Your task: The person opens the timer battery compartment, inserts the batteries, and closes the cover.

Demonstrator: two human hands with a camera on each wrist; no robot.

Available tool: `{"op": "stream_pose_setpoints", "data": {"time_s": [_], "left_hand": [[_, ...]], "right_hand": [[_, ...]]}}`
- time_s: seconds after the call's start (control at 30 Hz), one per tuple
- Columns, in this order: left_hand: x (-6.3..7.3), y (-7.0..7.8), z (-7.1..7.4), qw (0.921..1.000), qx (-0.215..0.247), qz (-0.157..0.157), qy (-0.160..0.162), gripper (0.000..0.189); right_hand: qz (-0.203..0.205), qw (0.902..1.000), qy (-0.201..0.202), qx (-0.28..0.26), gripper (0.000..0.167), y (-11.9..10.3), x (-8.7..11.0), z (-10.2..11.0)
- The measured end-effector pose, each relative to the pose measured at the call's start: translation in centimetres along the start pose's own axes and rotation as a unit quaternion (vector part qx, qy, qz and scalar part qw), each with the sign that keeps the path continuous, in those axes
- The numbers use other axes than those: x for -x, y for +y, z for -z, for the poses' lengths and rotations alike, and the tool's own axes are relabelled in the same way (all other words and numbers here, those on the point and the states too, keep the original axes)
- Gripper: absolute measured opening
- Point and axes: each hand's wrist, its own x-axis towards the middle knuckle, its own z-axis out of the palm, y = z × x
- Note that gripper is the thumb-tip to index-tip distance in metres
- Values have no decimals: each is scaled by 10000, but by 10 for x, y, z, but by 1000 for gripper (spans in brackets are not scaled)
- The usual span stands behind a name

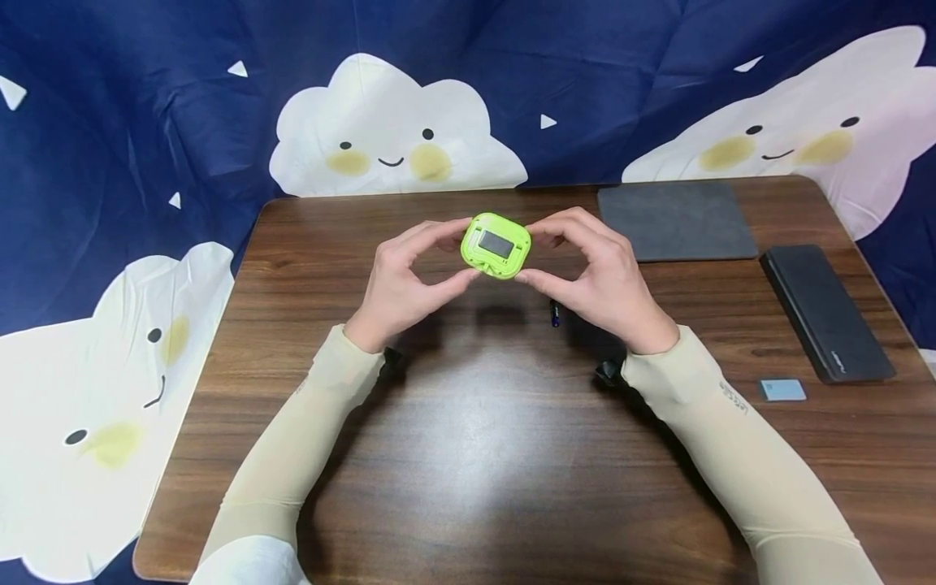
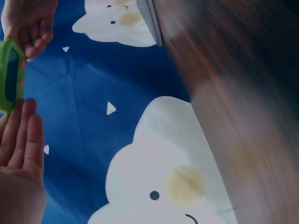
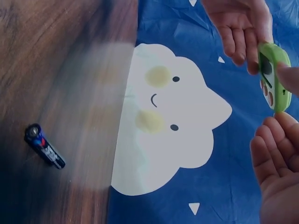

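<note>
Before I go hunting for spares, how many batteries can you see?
1: a battery on the table, near the right hand in the head view. More may be hidden, perhaps inside the green device.

Smooth plastic device (image 1: 477, 249), glossy wood-grain table (image 1: 453, 455), creased cloth backdrop (image 1: 585, 49), matt mat (image 1: 676, 221)

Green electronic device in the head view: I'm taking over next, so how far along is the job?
Already done: the green electronic device is up off the table. In hand: the left hand and right hand hold it by opposite edges. Probably left: fitting the battery, which lies loose on the table; whether any compartment is open, I can't tell.
</note>
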Motion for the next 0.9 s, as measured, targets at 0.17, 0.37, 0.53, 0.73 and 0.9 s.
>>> {"op": "stream_pose_setpoints", "data": {"time_s": [0.17,0.37,0.53,0.73,0.9], "left_hand": [[2,4,-8,9988,-477,10,-114,77],[4,7,-10,9952,-965,-17,-140,83],[5,6,-8,9907,-1306,-130,-364,82],[5,3,-7,9886,-1191,-362,-845,81],[5,3,-6,9867,-1007,-480,-1184,85]], "right_hand": [[123,9998,69,101,48,-2,3,-8],[242,9990,183,314,46,-5,5,-16],[413,9982,-45,433,44,-4,5,-13],[529,9957,-707,269,62,3,2,1],[531,9913,-1163,328,82,5,2,6]]}}
